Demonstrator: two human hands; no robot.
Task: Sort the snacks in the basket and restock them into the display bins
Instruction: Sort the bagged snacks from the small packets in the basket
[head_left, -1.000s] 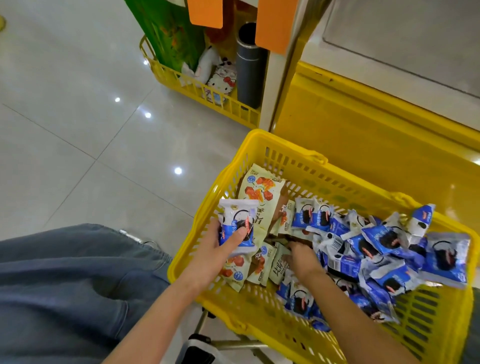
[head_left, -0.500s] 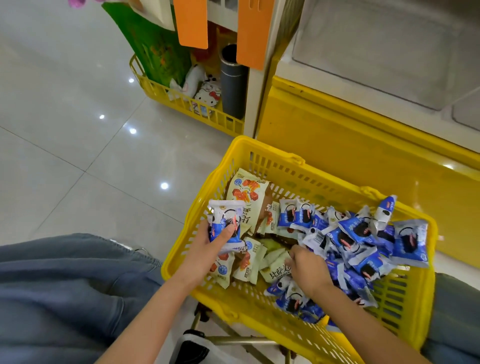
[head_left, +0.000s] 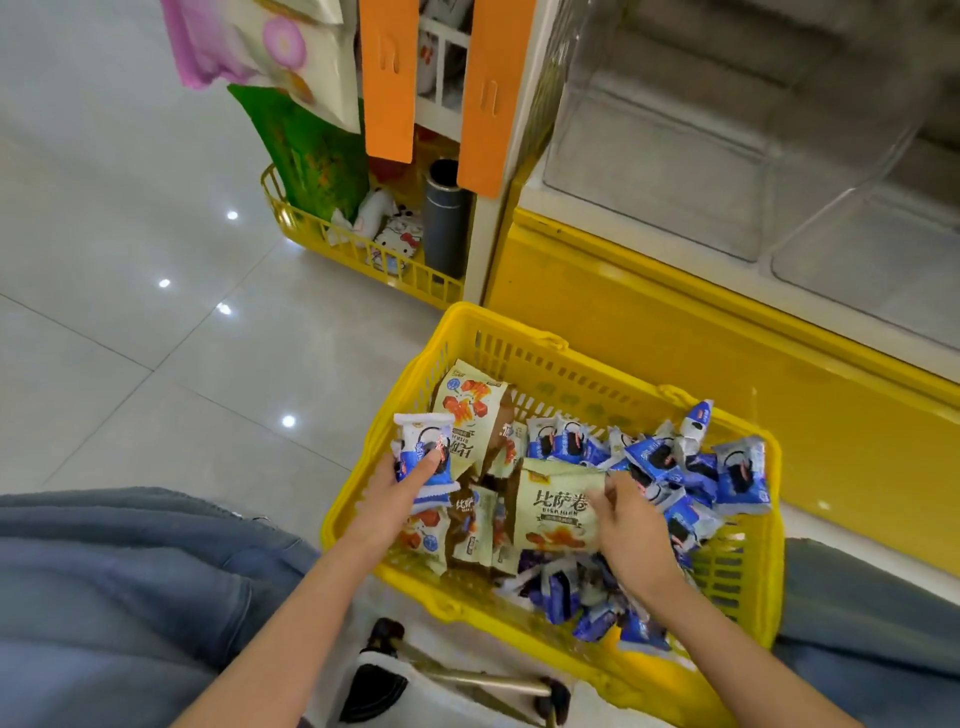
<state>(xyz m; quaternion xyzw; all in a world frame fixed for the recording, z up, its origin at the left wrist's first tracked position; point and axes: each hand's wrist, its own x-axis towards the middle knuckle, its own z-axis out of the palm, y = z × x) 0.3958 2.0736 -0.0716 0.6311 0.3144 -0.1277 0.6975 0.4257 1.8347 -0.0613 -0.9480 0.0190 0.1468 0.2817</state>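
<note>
A yellow plastic basket (head_left: 550, 345) stands in front of me, full of snack packets. Cream and orange packets lie on its left side, several blue and white packets (head_left: 675, 462) fill the right. My left hand (head_left: 402, 486) grips a small stack of blue and white packets (head_left: 423, 457) upright at the basket's left rim. My right hand (head_left: 631, 535) pinches the right edge of a cream packet (head_left: 556, 514) with dark lettering, lifted above the pile. Clear display bins (head_left: 701, 171) sit on the yellow cabinet behind the basket and look bare.
A yellow cabinet front (head_left: 675, 343) rises right behind the basket. At the back left stands a second yellow basket (head_left: 332, 244) with toys and a dark cylinder (head_left: 444, 218), under orange tags (head_left: 389, 78). Grey floor tiles (head_left: 130, 260) spread to the left. My knees in jeans flank the basket.
My right hand dug into the middle of the pile and has come up pinching a cream packet. My left hand kept its blue packets. The view tilted up towards the bins.
</note>
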